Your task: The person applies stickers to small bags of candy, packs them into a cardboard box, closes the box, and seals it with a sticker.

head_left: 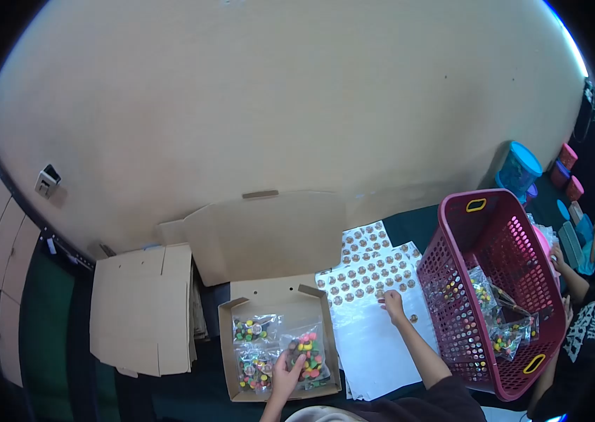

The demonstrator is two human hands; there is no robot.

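My left hand [287, 374] holds a clear bag of colourful candies [306, 352] inside the open cardboard box [227, 359]. Two more candy bags lie in the box's left half, one at the back [255, 329] and one in front [254, 368]. To the right of the box are white sheets [374, 352] with rows of round stickers [360, 271]. My right hand [392, 304] is over the lower edge of the sticker rows, its fingers pressed together. Whatever it may hold is too small to make out.
A maroon basket [452, 281] with more candy bags [505, 341] stands at the right. Flattened cardboard boxes [141, 309] are stacked at the left. Blue tubs [519, 169] stand by the wall. At the far right are another person's hands [559, 260] and dark shirt.
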